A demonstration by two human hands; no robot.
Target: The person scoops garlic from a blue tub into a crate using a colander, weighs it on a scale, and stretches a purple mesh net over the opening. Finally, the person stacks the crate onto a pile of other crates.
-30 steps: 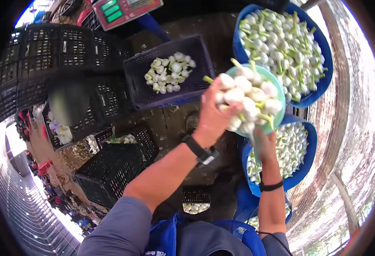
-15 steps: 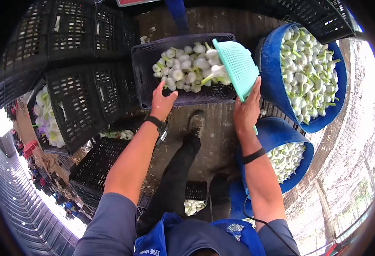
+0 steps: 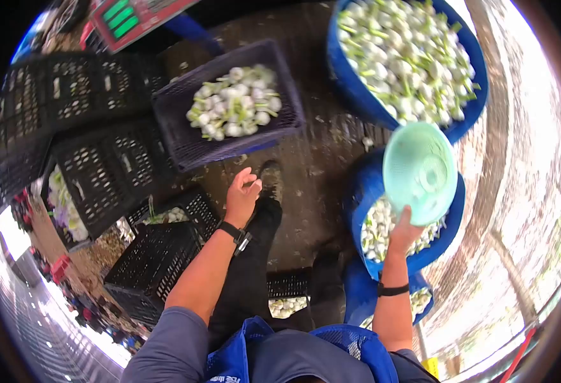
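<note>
My right hand (image 3: 405, 233) grips the rim of a mint-green plastic colander (image 3: 430, 163), which shows its bare inside. The colander hangs over a blue barrel (image 3: 456, 198) of garlic bulbs (image 3: 376, 230) and hides part of them. My left hand (image 3: 243, 195) holds nothing, its fingers loosely bent and apart, in front of my leg. Beyond it sits a dark plastic crate (image 3: 165, 118) with a heap of white garlic bulbs (image 3: 232, 105) with green stems in its middle.
A larger blue barrel (image 3: 338, 76) full of garlic stands at the upper right, and a smaller one (image 3: 354, 306) is below. Black crates (image 3: 105, 169) stack up on the left. A red scale (image 3: 134, 25) with green digits is at the top left. My shoe (image 3: 270, 182) is on the dark floor.
The colander, tipped over the crate with garlic coming out before, has moved right and down to the barrel in my right hand. My left hand has drawn back from the crate.
</note>
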